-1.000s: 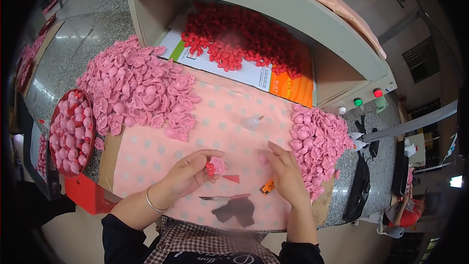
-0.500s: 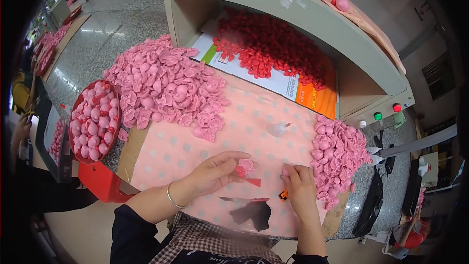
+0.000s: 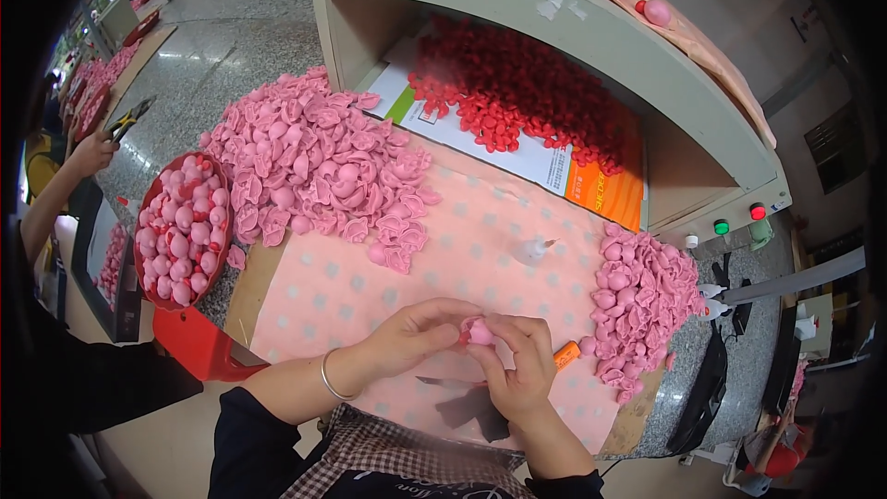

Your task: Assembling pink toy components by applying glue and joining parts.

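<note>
While apart before, hands (image 3: 480, 351) now together, both pinching pink piece (image 3: 480, 332).

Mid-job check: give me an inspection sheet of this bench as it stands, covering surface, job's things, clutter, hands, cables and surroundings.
Surface: pink dotted cloth over a speckled stone bench.
Job's things: small pink piece pinched between both hands; large pile of pink petal-like pieces to the left; smaller pink pile to the right; red bowl of rounded pink pieces at the left edge.
Clutter: small clear bottle lying on the cloth; orange object by the right hand.
Hands: left hand and right hand both closed on the piece.
Cables: nothing seen.
Surroundings: open-fronted box with red pieces; another person's hand with pliers far left.
</note>
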